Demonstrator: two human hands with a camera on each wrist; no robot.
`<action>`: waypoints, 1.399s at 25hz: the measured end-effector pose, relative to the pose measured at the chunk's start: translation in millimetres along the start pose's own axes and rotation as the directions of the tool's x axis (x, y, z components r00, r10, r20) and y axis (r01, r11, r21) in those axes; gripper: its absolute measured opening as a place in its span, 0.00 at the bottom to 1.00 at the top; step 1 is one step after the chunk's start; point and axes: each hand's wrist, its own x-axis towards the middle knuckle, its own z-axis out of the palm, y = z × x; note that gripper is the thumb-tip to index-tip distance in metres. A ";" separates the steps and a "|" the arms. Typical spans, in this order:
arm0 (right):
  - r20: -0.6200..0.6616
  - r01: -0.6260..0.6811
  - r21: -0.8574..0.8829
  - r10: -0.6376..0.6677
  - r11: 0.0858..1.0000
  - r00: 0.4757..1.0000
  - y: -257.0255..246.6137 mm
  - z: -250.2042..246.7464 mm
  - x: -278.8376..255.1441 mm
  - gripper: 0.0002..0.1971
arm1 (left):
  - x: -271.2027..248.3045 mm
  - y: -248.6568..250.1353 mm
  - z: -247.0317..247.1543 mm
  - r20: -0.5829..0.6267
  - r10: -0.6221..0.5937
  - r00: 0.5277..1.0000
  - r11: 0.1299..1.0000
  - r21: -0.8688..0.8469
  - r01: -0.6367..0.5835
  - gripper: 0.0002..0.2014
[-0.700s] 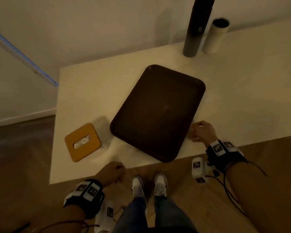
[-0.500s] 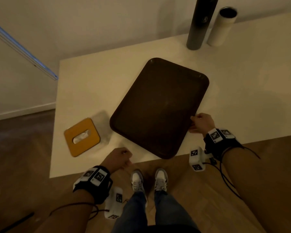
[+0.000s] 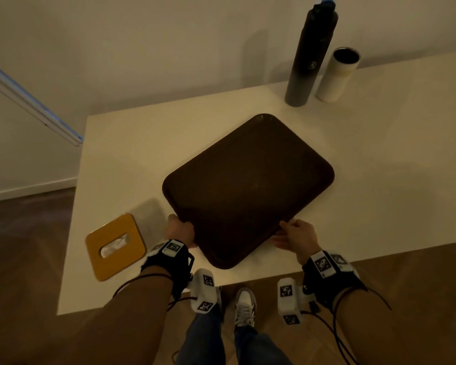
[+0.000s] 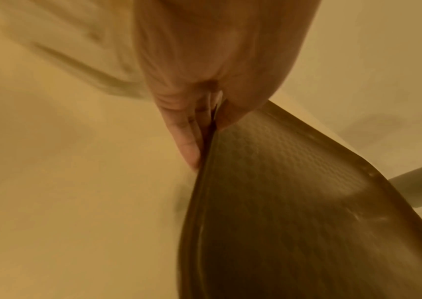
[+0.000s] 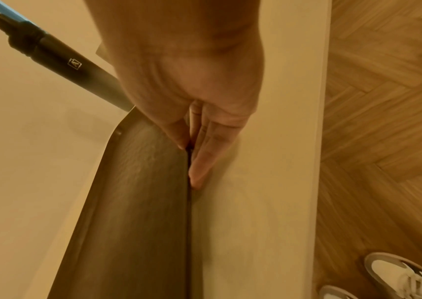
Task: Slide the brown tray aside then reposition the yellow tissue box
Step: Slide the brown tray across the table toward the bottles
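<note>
The brown tray (image 3: 248, 188) lies at an angle in the middle of the white table (image 3: 116, 154), its near corner close to the front edge. My left hand (image 3: 181, 230) pinches the tray's near-left rim, thumb on top and fingers (image 4: 187, 141) under the edge of the tray (image 4: 307, 202). My right hand (image 3: 295, 234) pinches the near-right rim the same way, thumb on the tray (image 5: 140, 202) and fingers (image 5: 205, 157) below. The yellow tissue box (image 3: 115, 246) with a white tissue in its slot sits at the table's front left, just left of my left wrist.
A tall black bottle (image 3: 311, 56) and a white tumbler (image 3: 337, 75) stand at the back of the table, just beyond the tray's far corner. The table's right half is bare. My shoes (image 3: 245, 304) and the wooden floor lie below the front edge.
My left hand rose from below the table edge and took hold of the tray's near-left rim. My right hand closed on the near-right rim. The tray has turned slightly.
</note>
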 end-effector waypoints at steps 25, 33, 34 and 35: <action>-0.364 0.176 -0.316 -0.291 0.932 0.885 -150.6 24.5 139.3 0.14 | 220.1 130.1 -102.6 0.039 0.295 0.955 0.917 0.271 -0.294 0.30; -0.391 0.210 -0.314 -0.328 0.926 0.860 -170.7 39.0 153.8 0.12 | 249.8 152.9 -103.4 0.043 0.348 0.936 0.896 0.279 -0.346 0.30; -0.395 0.207 -0.313 -0.325 0.927 0.859 -172.7 40.2 156.1 0.11 | 252.4 155.0 -103.7 0.046 0.348 0.936 0.895 0.282 -0.346 0.30; -0.400 0.206 -0.309 -0.323 0.928 0.858 -175.4 41.6 157.8 0.11 | 254.8 157.2 -103.8 0.046 0.348 0.936 0.894 0.284 -0.347 0.30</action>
